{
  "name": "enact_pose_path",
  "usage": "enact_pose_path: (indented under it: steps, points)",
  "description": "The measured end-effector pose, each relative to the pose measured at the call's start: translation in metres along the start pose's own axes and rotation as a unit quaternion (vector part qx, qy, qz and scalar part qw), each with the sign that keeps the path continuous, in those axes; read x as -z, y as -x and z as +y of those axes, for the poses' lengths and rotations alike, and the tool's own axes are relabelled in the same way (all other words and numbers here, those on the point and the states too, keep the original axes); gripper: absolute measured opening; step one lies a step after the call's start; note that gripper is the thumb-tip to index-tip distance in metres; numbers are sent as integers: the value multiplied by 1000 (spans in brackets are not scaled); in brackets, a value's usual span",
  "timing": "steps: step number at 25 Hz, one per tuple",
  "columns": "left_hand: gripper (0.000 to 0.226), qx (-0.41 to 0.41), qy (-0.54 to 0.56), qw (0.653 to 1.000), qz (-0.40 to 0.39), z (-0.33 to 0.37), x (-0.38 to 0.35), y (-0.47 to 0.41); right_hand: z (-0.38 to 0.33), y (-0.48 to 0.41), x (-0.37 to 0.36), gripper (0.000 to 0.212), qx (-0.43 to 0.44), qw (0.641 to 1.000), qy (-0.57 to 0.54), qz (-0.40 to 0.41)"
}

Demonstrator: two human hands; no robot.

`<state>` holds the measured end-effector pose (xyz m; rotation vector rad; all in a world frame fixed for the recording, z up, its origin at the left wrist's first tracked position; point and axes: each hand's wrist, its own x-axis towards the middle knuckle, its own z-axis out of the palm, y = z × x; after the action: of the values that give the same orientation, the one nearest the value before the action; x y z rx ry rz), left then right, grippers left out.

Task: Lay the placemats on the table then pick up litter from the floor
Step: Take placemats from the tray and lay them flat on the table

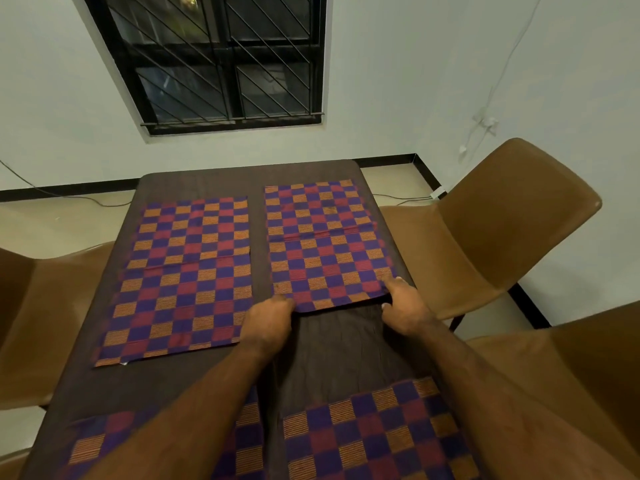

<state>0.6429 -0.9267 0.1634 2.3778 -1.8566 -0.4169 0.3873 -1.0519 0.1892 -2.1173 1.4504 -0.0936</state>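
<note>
Several checkered placemats in purple, red and orange lie on the dark brown table (332, 344). The far right placemat (325, 240) lies flat, and both hands pinch its near edge. My left hand (268, 318) grips the near left corner. My right hand (403, 301) holds the near right corner, thumb on top. The far left placemat (187, 271) lies flat and untouched. Two more lie at the near edge under my forearms: the near right placemat (367, 434) and the near left placemat (93, 441). No litter shows on the visible floor.
Brown chairs stand around the table: one at the right (485, 233), another at the near right (571, 379), one at the left (41, 313). A barred window (221, 60) is in the far wall. Cables run along the floor (398, 199) and wall.
</note>
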Motion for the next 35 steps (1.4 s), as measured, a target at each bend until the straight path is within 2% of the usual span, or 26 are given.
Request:
enact_pose_path:
  steps: [5,14,21,28,32,35]
  points:
    - [16,-31,-41,998,42,1,-6,9,4,8,-1,50,3,1000,9,3]
    - [14,-32,-59,995,70,1,-13,23,19,17,-15,52,30,997,58,30]
    - [12,-35,-30,996,70,2,-16,29,27,19,-21,64,23,998,64,13]
    - [12,-50,-2,996,74,-2,-17,38,31,20,-27,65,22,998,63,12]
    - [9,15,87,991,102,-9,-18,37,36,23,-28,62,10,997,49,57]
    - [19,8,46,995,84,-10,-20,33,42,27,-30,57,15,996,29,81]
